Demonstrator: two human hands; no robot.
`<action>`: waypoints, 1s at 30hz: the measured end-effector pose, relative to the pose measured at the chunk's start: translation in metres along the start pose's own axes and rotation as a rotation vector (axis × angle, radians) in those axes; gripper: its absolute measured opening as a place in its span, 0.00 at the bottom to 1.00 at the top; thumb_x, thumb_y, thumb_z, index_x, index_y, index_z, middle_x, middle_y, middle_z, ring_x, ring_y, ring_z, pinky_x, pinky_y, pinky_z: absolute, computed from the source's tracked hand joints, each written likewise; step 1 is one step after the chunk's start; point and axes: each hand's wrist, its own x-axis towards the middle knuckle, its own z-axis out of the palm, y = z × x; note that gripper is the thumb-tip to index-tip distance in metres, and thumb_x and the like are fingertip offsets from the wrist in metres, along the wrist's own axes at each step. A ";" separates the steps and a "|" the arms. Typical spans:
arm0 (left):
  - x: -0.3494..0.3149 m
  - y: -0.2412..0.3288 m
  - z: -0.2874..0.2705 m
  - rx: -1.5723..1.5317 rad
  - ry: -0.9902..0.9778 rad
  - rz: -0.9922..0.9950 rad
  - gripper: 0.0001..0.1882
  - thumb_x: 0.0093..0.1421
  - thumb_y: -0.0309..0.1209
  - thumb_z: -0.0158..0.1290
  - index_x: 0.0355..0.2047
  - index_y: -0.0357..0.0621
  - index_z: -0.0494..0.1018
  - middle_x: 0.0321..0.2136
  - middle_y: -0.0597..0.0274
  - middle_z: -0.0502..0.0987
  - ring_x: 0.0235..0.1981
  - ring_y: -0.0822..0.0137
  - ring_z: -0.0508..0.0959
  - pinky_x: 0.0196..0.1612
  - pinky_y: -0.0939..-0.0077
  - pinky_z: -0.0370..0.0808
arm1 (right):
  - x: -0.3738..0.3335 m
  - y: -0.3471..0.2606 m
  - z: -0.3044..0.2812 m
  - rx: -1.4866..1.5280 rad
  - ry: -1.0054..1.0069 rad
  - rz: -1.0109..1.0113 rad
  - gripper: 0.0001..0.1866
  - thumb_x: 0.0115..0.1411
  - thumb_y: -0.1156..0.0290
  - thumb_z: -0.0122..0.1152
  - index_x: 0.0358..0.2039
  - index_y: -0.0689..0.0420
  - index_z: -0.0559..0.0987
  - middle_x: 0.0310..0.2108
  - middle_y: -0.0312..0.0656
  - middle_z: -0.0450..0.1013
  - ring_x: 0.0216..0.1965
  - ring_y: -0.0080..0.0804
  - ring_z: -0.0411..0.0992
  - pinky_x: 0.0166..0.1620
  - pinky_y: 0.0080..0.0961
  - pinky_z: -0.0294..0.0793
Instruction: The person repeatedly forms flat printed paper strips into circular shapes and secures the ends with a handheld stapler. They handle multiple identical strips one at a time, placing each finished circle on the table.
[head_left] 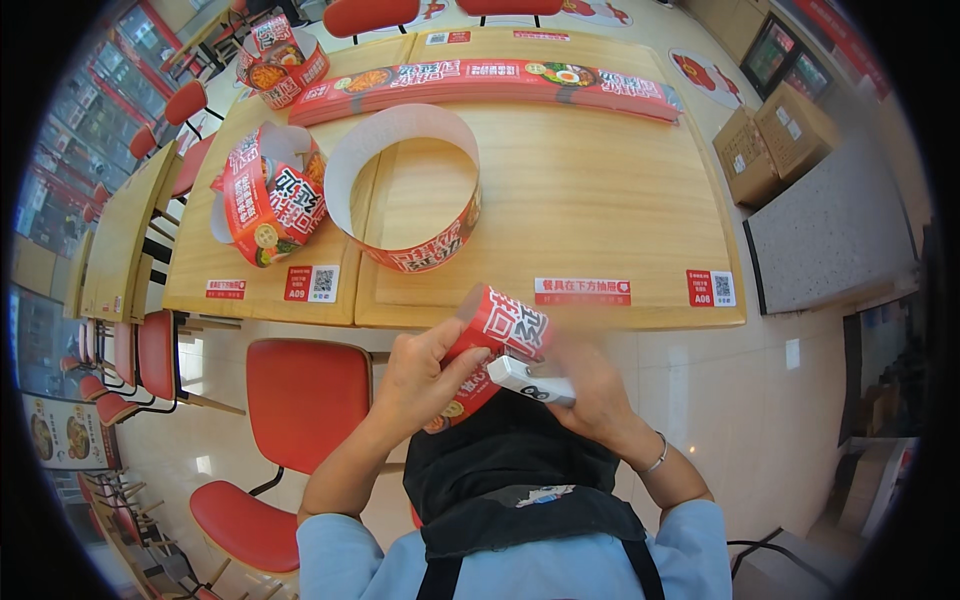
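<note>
My left hand [418,378] grips a red printed paper strip [508,320] in front of my apron, its thumb pressed on the strip and the fingers behind it. A white stapler [520,378] sits in my right hand [594,396], its head against the strip's right side. Motion blurs the top of that hand and the strip's edge beside it. On the wooden table [590,190] ahead stands a large paper ring [425,258], red outside and white inside. Left of it lies a bundle of red paper rings [275,205] tucked into one another.
A long stack of flat red strips [480,82] lies along the table's far side, with more rings [280,70] at its left end. Red chairs [305,400] stand at my left. Cardboard boxes [770,145] sit beyond the table's right edge.
</note>
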 end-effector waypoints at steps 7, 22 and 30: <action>-0.003 0.002 0.000 0.050 0.034 0.031 0.10 0.60 0.28 0.55 0.41 0.37 0.75 0.27 0.57 0.79 0.29 0.74 0.78 0.34 0.76 0.75 | 0.005 -0.002 0.001 0.042 -0.047 0.074 0.24 0.42 0.71 0.70 0.39 0.59 0.70 0.31 0.47 0.71 0.31 0.47 0.73 0.33 0.37 0.73; -0.007 0.004 0.004 0.158 0.183 0.259 0.11 0.59 0.31 0.57 0.40 0.40 0.73 0.25 0.44 0.76 0.26 0.49 0.79 0.28 0.67 0.74 | 0.009 0.017 0.011 0.048 -0.039 -0.009 0.22 0.39 0.72 0.70 0.35 0.59 0.72 0.30 0.50 0.73 0.30 0.51 0.75 0.32 0.39 0.75; 0.001 0.006 0.001 0.031 0.111 0.114 0.12 0.59 0.31 0.56 0.41 0.39 0.74 0.25 0.47 0.77 0.25 0.54 0.78 0.29 0.68 0.73 | 0.017 0.003 -0.022 0.094 -0.033 -0.022 0.28 0.43 0.70 0.69 0.45 0.59 0.71 0.34 0.48 0.74 0.39 0.50 0.73 0.43 0.40 0.72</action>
